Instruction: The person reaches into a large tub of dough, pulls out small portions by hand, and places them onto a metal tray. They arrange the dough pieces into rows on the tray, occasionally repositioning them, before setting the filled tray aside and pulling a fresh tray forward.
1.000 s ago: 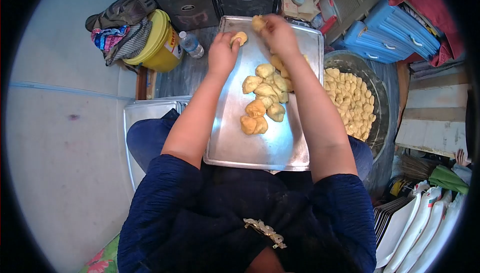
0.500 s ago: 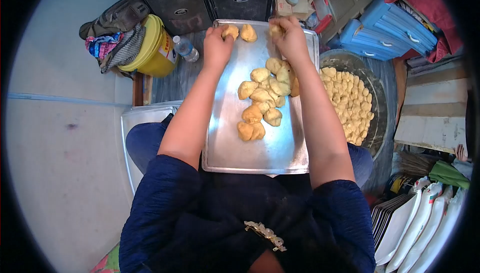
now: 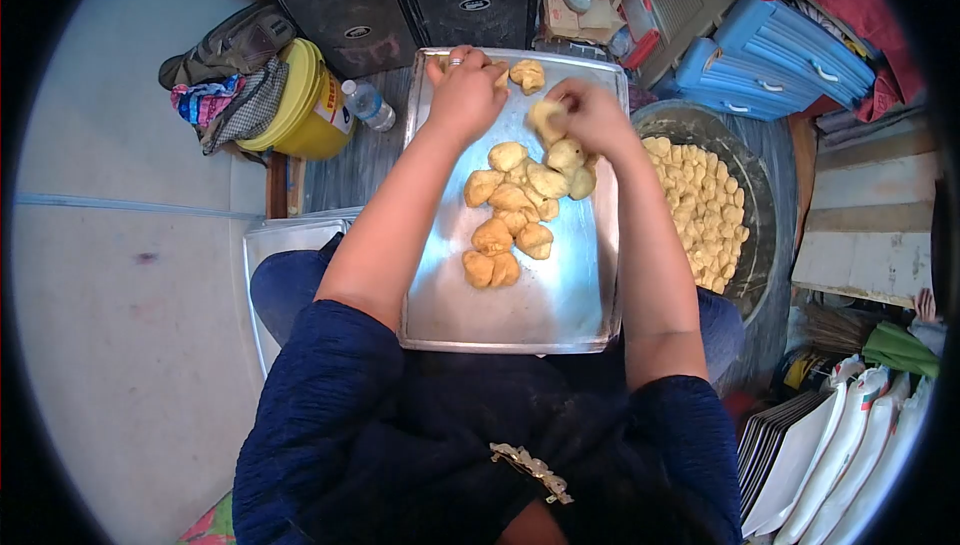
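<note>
A metal baking tray [image 3: 440,310] lies across my lap with a loose pile of yellow dough pieces [image 3: 515,195] in its middle. My left hand [image 3: 468,95] is at the tray's far left, its fingers curled down over dough that is mostly hidden beneath them. Just right of those fingers sits a single dough piece [image 3: 527,75]. My right hand [image 3: 592,117] pinches another dough piece [image 3: 547,120], slightly blurred, at the far end of the pile.
To the right stands a large round basin [image 3: 765,235] filled with dough pieces [image 3: 700,205]. A water bottle [image 3: 368,105] and a yellow bucket [image 3: 318,110] stand at the left. Another tray [image 3: 290,237] is beside my left leg. Dark speaker-like boxes [image 3: 350,20] are behind the tray.
My right hand has come from the tray's far right edge nearer to the pile. My left hand has shifted slightly right and down over the dough. The tray has slid a little left.
</note>
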{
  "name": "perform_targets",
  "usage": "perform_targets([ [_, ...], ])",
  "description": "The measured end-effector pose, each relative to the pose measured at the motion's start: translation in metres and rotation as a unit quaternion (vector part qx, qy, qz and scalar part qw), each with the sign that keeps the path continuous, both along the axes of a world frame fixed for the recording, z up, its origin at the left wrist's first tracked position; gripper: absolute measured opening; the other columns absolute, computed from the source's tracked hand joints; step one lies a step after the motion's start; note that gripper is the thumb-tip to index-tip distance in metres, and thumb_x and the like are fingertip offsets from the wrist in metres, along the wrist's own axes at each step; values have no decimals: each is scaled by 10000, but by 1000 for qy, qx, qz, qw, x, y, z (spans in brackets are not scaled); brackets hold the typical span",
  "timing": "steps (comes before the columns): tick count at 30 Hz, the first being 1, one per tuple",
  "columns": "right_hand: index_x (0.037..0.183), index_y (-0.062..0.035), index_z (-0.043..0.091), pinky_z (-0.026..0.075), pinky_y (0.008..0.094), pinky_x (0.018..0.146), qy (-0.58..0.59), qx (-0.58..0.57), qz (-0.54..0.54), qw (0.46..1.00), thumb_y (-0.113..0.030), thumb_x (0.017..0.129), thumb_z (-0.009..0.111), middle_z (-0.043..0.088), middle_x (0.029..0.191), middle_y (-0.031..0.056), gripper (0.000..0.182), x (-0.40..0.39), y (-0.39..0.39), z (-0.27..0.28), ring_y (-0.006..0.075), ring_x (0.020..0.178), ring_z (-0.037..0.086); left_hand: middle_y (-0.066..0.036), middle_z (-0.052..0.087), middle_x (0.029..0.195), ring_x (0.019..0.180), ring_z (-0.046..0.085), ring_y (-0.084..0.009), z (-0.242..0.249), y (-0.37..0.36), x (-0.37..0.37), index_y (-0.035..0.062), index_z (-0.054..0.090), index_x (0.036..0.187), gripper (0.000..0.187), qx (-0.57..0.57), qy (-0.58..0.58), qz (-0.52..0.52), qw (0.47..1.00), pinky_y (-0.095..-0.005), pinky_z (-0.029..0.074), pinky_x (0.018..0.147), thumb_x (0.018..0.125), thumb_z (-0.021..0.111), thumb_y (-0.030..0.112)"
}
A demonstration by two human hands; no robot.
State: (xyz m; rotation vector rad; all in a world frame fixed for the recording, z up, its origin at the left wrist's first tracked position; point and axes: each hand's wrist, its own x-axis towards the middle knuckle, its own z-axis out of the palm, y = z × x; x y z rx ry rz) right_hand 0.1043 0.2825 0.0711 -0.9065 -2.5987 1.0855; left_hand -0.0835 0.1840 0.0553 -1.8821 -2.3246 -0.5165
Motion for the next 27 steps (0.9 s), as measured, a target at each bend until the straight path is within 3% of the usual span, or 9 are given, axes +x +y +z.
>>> perform_targets([
  [2, 960, -76, 674, 510, 359, 725, 163, -100, -160, 968, -185, 650, 731, 682, 822, 125, 334, 0, 23, -12, 294, 772, 659, -45, 610, 1094, 1210, 439, -254, 6, 0, 14, 150, 684, 1098, 320, 109, 47, 19, 993, -570, 226, 998, 800, 671, 265],
  [4, 969, -56, 675, 514, 380, 735, 173, -76, -212, 959, -188, 696, 720, 685, 835, 150, 306, -5, 32, -15, 322, 773, 663, -36, 608, 1129, 1235, 425, -260, 5, 8, 17, 158, 677, 1113, 317, 66, 40, 2, 997, -579, 202, 1010, 818, 656, 268],
  [6, 1000, -38, 670, 516, 407, 760, 92, 133, -236, 958, -215, 747, 699, 684, 882, 182, 311, -12, 32, -20, 340, 819, 664, -28, 605, 1165, 1260, 410, -266, 0, 19, 19, 166, 670, 1129, 313, 23, 31, -19, 999, -589, 177, 1023, 836, 640, 271],
  [12, 1058, -75, 665, 510, 428, 790, 4, 122, -249, 961, -258, 780, 678, 673, 937, 196, 332, -10, 27, -17, 359, 881, 649, -32, 606, 1178, 1229, 450, -257, -8, 31, 24, 169, 672, 1128, 284, 26, 18, -48, 998, -575, 183, 1029, 862, 603, 240],
  [15, 1118, -84, 640, 502, 422, 812, 48, 120, -239, 962, -256, 786, 679, 640, 1022, 195, 376, 0, 15, -15, 364, 925, 628, -34, 612, 1165, 1204, 474, -236, -16, 21, 34, 163, 674, 1119, 281, 133, 69, -45, 988, -565, 187, 1033, 853, 602, 217],
  [18, 1148, -87, 618, 493, 410, 838, 102, 131, -182, 969, -255, 784, 687, 589, 1093, 193, 407, 8, 17, -26, 358, 970, 605, -44, 609, 1168, 1155, 507, -227, -10, 3, 49, 152, 677, 1094, 267, 114, 5, -144, 983, -517, 220, 1021, 843, 600, 200],
  [20, 1152, -89, 610, 489, 403, 848, 99, 137, -137, 976, -254, 778, 694, 564, 1117, 192, 418, 13, 19, -32, 352, 989, 596, -74, 630, 1112, 1082, 550, -248, 2, -1, 52, 113, 673, 1047, 249, -75, -61, -130, 987, -450, 295, 977, 822, 614, 201],
  [21, 1127, -88, 614, 490, 400, 843, 93, 102, -157, 978, -250, 759, 711, 569, 1120, 190, 414, 14, 17, -26, 344, 979, 603, -74, 630, 1112, 1082, 550, -248, 2, -4, 51, 113, 673, 1047, 249, -72, -60, -129, 987, -450, 295, 977, 822, 614, 201],
  [27, 1055, -61, 612, 495, 381, 813, 36, 43, -197, 979, -186, 687, 747, 618, 1060, 164, 412, 35, -13, -12, 310, 932, 627, -134, 665, 899, 832, 627, -330, 4, -48, 39, 33, 664, 941, 192, 92, -160, -17, 983, -404, 452, 801, 801, 635, 161],
])
